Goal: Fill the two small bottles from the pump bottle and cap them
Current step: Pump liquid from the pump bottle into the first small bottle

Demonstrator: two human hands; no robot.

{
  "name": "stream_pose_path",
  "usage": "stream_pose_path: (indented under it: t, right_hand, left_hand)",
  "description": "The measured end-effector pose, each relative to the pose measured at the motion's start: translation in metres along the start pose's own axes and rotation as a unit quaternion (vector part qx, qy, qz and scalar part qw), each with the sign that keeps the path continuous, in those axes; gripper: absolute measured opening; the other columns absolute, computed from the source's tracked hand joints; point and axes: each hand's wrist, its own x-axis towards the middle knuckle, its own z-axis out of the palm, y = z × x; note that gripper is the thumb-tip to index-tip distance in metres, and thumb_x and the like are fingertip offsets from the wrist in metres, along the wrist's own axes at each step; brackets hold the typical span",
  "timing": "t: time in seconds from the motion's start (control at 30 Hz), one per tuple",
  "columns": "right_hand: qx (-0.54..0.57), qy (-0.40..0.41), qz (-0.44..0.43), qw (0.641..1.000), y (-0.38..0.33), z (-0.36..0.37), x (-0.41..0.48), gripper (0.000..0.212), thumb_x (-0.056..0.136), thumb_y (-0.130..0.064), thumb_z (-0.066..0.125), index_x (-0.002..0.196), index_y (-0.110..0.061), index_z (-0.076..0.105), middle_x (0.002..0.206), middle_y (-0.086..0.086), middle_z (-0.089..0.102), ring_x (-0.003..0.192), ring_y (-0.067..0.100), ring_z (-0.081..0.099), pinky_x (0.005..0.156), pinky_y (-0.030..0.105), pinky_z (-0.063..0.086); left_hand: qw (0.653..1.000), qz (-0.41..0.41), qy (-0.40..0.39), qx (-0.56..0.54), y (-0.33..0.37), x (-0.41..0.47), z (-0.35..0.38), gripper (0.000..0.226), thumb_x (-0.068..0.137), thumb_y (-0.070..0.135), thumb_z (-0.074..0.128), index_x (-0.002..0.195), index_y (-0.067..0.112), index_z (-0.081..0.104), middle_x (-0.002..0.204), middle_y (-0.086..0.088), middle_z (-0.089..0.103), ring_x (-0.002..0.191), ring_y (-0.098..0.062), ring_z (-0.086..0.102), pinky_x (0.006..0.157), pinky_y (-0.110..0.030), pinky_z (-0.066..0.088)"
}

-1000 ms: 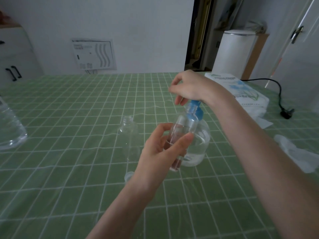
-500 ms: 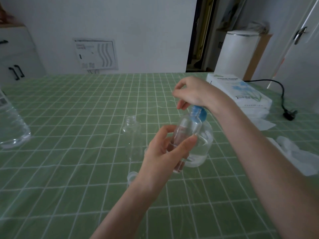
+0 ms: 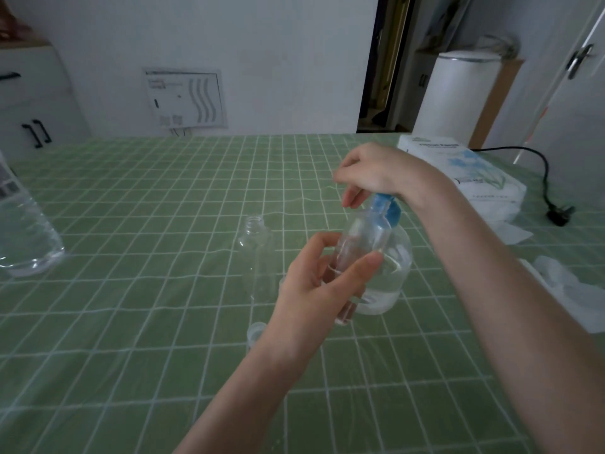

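My left hand [image 3: 322,285] grips a small clear bottle [image 3: 358,249], tilted, with its mouth up at the blue pump head [image 3: 386,209]. The round clear pump bottle [image 3: 393,273] stands just behind it, partly filled with clear liquid. My right hand [image 3: 376,173] rests on top of the pump head with fingers bent over it. A second small clear bottle [image 3: 257,257] stands uncapped to the left. A small clear cap [image 3: 255,330] lies on the table by my left wrist.
The table carries a green checked cloth [image 3: 131,322]. A large clear water bottle [image 3: 23,237] stands at the left edge. A white tissue pack [image 3: 465,172], crumpled tissue [image 3: 569,283] and a black cable with plug [image 3: 556,211] sit at the right.
Both hands and the bottles stay in the same pose; my right hand seems slightly lower on the pump head. The camera has shifted a little.
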Motion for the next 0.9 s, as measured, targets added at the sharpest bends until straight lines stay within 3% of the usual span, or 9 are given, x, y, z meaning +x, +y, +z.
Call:
stream_pose_path:
  t: [0.1, 0.27, 0.47, 0.8, 0.9]
  right_hand:
    - [0.003, -0.003, 0.005, 1.0, 0.002, 0.003, 0.0, 0.042, 0.094, -0.023, 0.05, 0.126, 0.004, 0.056, 0.089, 0.009, 0.075, 0.105, 0.034, 0.066, 0.099, 0.043, 0.047]
    - [0.021, 0.01, -0.01, 1.0, 0.0, -0.002, -0.002, 0.04, 0.094, -0.022, 0.05, 0.124, 0.003, 0.056, 0.074, 0.002, 0.071, 0.099, 0.029, 0.068, 0.096, 0.04, 0.048]
    - [0.019, 0.018, -0.018, 1.0, -0.003, -0.006, -0.001, 0.037, 0.092, -0.026, 0.054, 0.118, -0.001, 0.06, 0.087, 0.006, 0.074, 0.097, 0.027, 0.069, 0.09, 0.038, 0.052]
    - [0.001, -0.003, -0.002, 1.0, 0.003, 0.003, -0.003, 0.037, 0.092, -0.027, 0.054, 0.114, 0.001, 0.063, 0.093, 0.011, 0.074, 0.097, 0.03, 0.069, 0.096, 0.045, 0.049]
    - [0.003, 0.005, -0.009, 1.0, 0.002, 0.002, -0.004, 0.038, 0.093, -0.027, 0.053, 0.116, 0.001, 0.063, 0.091, 0.011, 0.074, 0.098, 0.031, 0.069, 0.095, 0.044, 0.049]
  left_hand:
    - [1.0, -0.002, 0.001, 0.004, 0.0, -0.001, 0.0, 0.036, 0.067, 0.046, 0.066, 0.094, 0.023, 0.061, 0.087, -0.01, 0.07, 0.068, -0.012, 0.059, 0.053, -0.016, 0.047]
    - [1.0, 0.002, -0.003, 0.002, 0.001, 0.0, 0.001, 0.034, 0.07, 0.048, 0.069, 0.095, 0.027, 0.062, 0.087, -0.011, 0.07, 0.067, -0.011, 0.058, 0.052, -0.016, 0.046]
    - [1.0, 0.003, -0.002, -0.009, 0.0, 0.002, 0.001, 0.026, 0.07, 0.041, 0.066, 0.093, 0.028, 0.063, 0.074, 0.004, 0.068, 0.065, -0.01, 0.057, 0.049, -0.016, 0.044]
    - [1.0, -0.002, 0.002, -0.005, 0.0, -0.001, 0.001, 0.036, 0.064, 0.044, 0.067, 0.093, 0.023, 0.062, 0.075, -0.004, 0.065, 0.066, -0.017, 0.055, 0.048, -0.016, 0.043]
    - [1.0, -0.004, 0.0, -0.003, -0.001, 0.0, 0.001, 0.034, 0.071, 0.045, 0.071, 0.095, 0.024, 0.061, 0.078, -0.01, 0.066, 0.066, -0.016, 0.055, 0.049, -0.016, 0.044]
